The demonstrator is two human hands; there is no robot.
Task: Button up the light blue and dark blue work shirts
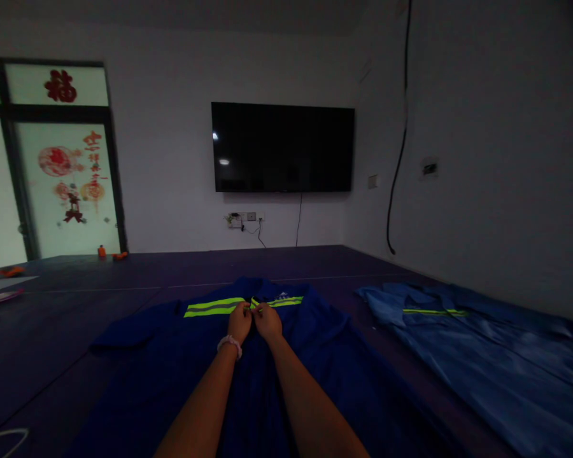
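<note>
A dark blue work jacket (315,356) with yellow-green reflective stripes lies spread out in front of me, its collar at the far end. My left hand (240,322), a pale scrunchie on its wrist, pinches the jacket's front edge where the left stripe ends. Right beside it, my right hand (268,320) pinches the other front edge by the right stripe. The fingertips of both hands meet at the front opening, below the collar. Whatever fastener may be between them is too small to make out.
A second, lighter blue garment (487,362) with a yellow-green stripe lies to the right. Beyond the purple floor (181,270), a television (284,147) hangs on the wall. Small orange objects (102,251) stand near the glass door (67,184). A cable (398,172) hangs at right.
</note>
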